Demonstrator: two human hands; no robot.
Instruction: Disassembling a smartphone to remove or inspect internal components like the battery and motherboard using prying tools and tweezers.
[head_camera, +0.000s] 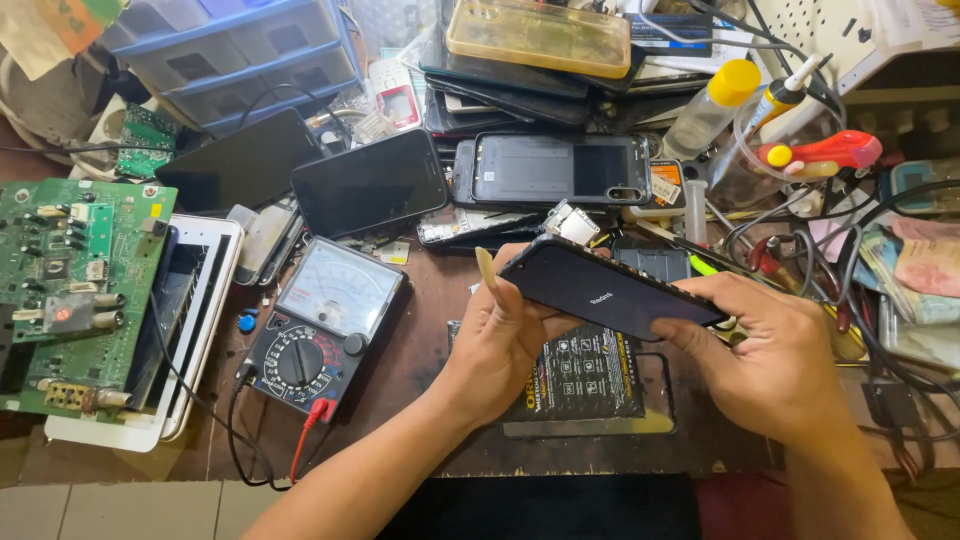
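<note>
A dark phone (610, 292) is held tilted above the surface's front middle, the left hand (500, 340) gripping its left end with a thin yellowish pick (486, 268) at the edge, the right hand (775, 350) clasping the right end. Its back looks closed yet, so the prying seems barely begun. A multimeter (325, 325) sits left; more phones (370, 182) crowd behind.

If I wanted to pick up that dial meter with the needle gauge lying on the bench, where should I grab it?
Probably across the two long side edges of the analog multimeter, coming from above. It lies flat, face up, and its sides look free, while test leads plug in at the near end.
</note>
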